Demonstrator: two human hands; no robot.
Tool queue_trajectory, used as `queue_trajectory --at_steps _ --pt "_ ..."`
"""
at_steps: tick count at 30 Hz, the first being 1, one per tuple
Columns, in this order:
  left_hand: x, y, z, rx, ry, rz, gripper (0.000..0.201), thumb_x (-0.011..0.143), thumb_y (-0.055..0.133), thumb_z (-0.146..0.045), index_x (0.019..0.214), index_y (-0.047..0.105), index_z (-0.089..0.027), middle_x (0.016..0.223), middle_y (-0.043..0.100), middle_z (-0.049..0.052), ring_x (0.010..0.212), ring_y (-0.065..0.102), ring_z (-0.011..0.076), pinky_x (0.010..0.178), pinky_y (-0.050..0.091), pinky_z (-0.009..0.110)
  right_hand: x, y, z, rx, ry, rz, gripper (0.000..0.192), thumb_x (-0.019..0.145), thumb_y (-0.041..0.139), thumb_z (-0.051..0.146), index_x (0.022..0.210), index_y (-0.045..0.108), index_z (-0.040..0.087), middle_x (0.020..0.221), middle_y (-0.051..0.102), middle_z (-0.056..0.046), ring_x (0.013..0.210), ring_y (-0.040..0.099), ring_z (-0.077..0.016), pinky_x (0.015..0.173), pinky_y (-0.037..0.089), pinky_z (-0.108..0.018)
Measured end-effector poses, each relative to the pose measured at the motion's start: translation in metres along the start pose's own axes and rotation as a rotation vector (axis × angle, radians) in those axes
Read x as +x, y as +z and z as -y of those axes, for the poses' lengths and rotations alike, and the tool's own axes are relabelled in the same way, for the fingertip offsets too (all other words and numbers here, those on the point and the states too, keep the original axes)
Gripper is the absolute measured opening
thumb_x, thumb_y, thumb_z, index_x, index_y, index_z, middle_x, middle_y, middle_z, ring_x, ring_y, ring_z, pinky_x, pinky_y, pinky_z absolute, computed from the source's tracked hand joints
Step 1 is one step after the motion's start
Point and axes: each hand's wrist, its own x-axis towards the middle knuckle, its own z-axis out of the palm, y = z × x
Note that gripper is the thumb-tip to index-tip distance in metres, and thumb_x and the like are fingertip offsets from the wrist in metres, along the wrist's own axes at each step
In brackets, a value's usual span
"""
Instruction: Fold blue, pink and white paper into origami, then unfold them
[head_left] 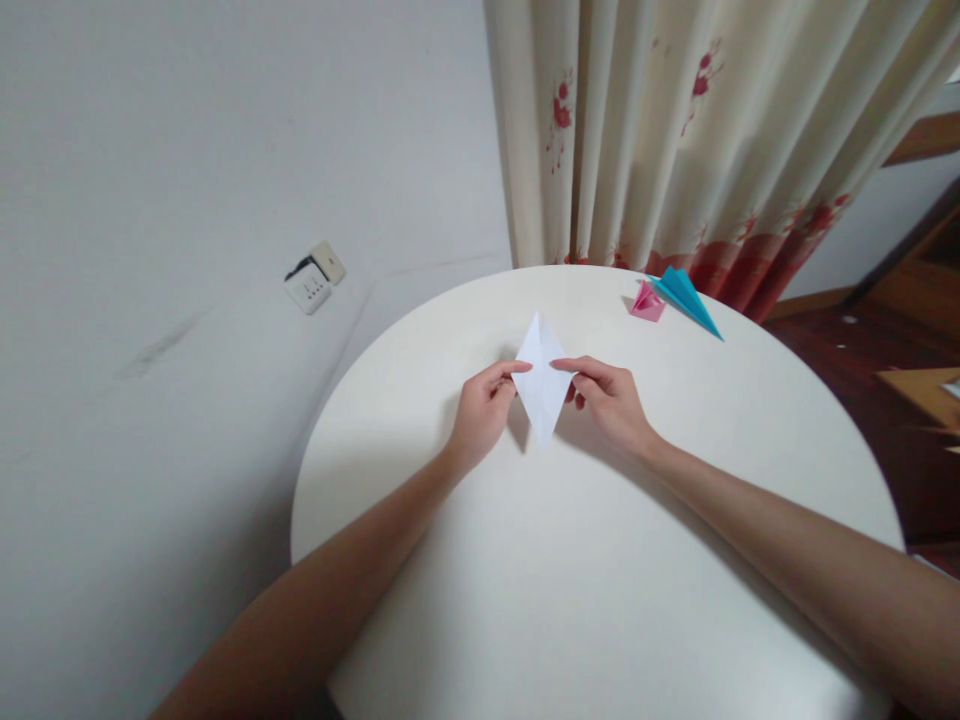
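Two bare forearms reach forward over a round white desk [600, 600]. The left hand [480, 412] and right hand [611, 400] meet near the desk's middle, each with its fingers closed in a pinch on one side corner of a white paper [541, 385] folded into a tall diamond, held just above the desk. Farther off, near the far rim, lie a pink folded paper [646, 301] and a blue folded paper [686, 298], touching. Behind hangs a cream curtain [675, 130] with red flowers.
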Motion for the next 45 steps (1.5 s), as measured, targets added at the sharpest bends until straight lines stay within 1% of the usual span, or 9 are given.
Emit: queue_trajectory --at_steps 8,12,21,28,31,33,37,40,45 --pt "0.002 -0.002 0.003 -0.034 -0.016 0.013 0.033 0.082 0.053 -0.019 0.109 0.071 -0.016 0.101 0.073 0.006 0.088 0.064 0.0175 0.078 0.049 0.027 0.0 0.001 0.006 0.042 -0.007 0.017 0.029 0.08 0.055 0.021 0.101 0.074 0.02 0.091 0.067 -0.004 0.063 0.056 -0.0113 0.057 0.043 -0.027" --pt "0.001 -0.002 0.002 -0.052 -0.019 0.007 0.033 0.081 0.054 -0.019 0.109 0.072 -0.016 0.102 0.073 0.006 0.089 0.064 0.0175 0.079 0.049 0.027 0.0 0.001 0.006 0.072 -0.003 0.025 0.031 0.077 0.053 0.019 0.1 0.074 0.02 0.094 0.066 -0.004 0.063 0.056 -0.0109 0.055 0.042 -0.026" --pt "0.001 0.0 0.0 -0.089 -0.035 0.017 0.032 0.082 0.055 -0.02 0.11 0.071 -0.014 0.104 0.073 0.008 0.092 0.066 0.0193 0.082 0.05 0.03 0.001 0.001 0.001 0.023 -0.034 0.008 0.027 0.083 0.056 0.022 0.102 0.075 0.02 0.086 0.065 -0.003 0.065 0.056 -0.0117 0.056 0.042 -0.026" --pt "-0.001 -0.003 -0.002 -0.062 0.014 0.047 0.032 0.085 0.053 -0.023 0.11 0.071 -0.015 0.107 0.072 0.008 0.091 0.064 0.0177 0.079 0.048 0.027 0.001 0.0 0.002 -0.008 -0.03 0.002 0.023 0.087 0.059 0.034 0.096 0.076 0.02 0.084 0.067 -0.004 0.063 0.054 -0.0117 0.056 0.042 -0.026" --pt "-0.001 -0.002 -0.004 -0.05 0.018 0.044 0.031 0.088 0.056 -0.029 0.109 0.071 -0.015 0.108 0.072 0.009 0.094 0.063 0.0188 0.08 0.048 0.026 0.001 0.001 0.002 -0.01 -0.044 -0.003 0.023 0.088 0.06 0.036 0.091 0.076 0.019 0.08 0.066 -0.003 0.062 0.053 -0.0118 0.055 0.041 -0.026" --pt "0.0 -0.001 -0.002 -0.023 0.019 0.032 0.03 0.089 0.057 -0.035 0.105 0.073 -0.015 0.104 0.072 0.009 0.094 0.063 0.0195 0.079 0.048 0.026 0.002 0.001 0.002 -0.017 -0.046 -0.01 0.024 0.089 0.06 0.037 0.083 0.074 0.018 0.074 0.064 -0.003 0.06 0.052 -0.0118 0.055 0.041 -0.026" --pt "0.0 -0.001 0.003 0.003 0.014 0.024 0.032 0.089 0.059 -0.043 0.09 0.074 -0.014 0.085 0.071 0.005 0.081 0.062 0.018 0.073 0.046 0.026 0.002 0.001 0.0 -0.02 -0.016 -0.034 0.028 0.087 0.062 0.04 0.074 0.07 0.016 0.065 0.061 -0.001 0.056 0.05 -0.0114 0.053 0.039 -0.026" --pt "-0.001 0.0 0.003 -0.023 0.012 0.002 0.03 0.086 0.063 -0.043 0.086 0.074 -0.015 0.082 0.07 0.004 0.078 0.061 0.0169 0.071 0.046 0.026 0.003 0.002 -0.001 0.004 -0.004 -0.044 0.025 0.085 0.064 0.039 0.077 0.07 0.015 0.063 0.06 0.0 0.054 0.049 -0.0111 0.051 0.039 -0.026" --pt "-0.002 0.004 0.001 -0.122 -0.04 -0.019 0.024 0.082 0.069 -0.037 0.09 0.073 -0.015 0.084 0.073 0.005 0.078 0.065 0.0177 0.071 0.05 0.027 0.004 0.004 -0.006 0.093 0.002 -0.057 0.018 0.083 0.066 0.035 0.084 0.066 0.017 0.068 0.061 0.001 0.054 0.051 -0.0104 0.049 0.039 -0.025"
